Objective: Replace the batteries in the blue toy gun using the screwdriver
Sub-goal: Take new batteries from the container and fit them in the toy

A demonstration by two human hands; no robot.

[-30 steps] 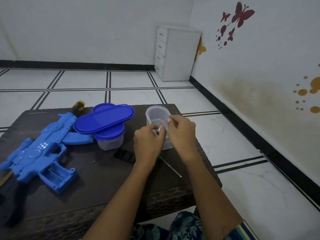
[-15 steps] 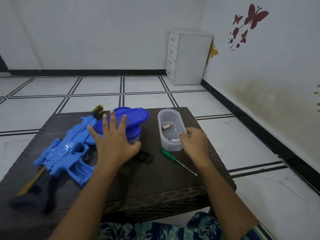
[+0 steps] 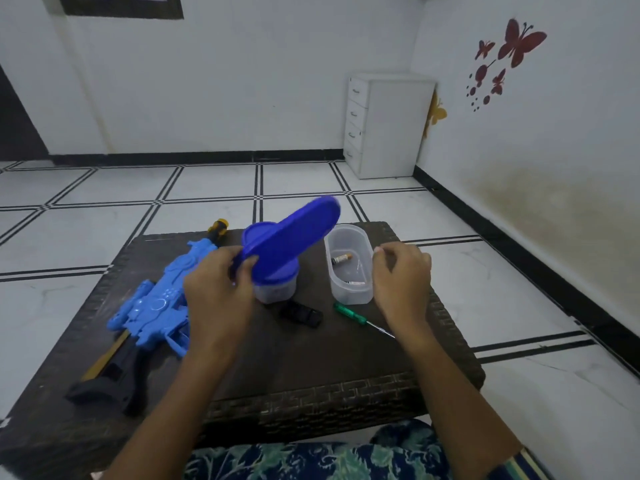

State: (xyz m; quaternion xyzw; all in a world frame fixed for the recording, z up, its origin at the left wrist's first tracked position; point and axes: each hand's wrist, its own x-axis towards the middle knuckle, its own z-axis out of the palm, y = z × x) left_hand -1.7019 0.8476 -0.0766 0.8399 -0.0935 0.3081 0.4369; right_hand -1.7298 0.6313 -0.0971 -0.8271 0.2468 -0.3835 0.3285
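left hand [image 3: 221, 289] grips one end of the long blue lid [image 3: 291, 233], tilted up. right hand [image 3: 403, 275] is loosely curled, holding nothing, next to the clear tub [image 3: 349, 271] with a battery [image 3: 341, 258] inside. blue toy gun [image 3: 156, 303] and green screwdriver [image 3: 349, 312] lie on the tabletop [image 3: 311, 358].

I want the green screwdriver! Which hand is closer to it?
Right. The right hand hovers just above the screwdriver; the left hand is farther off, holding the blue lid.
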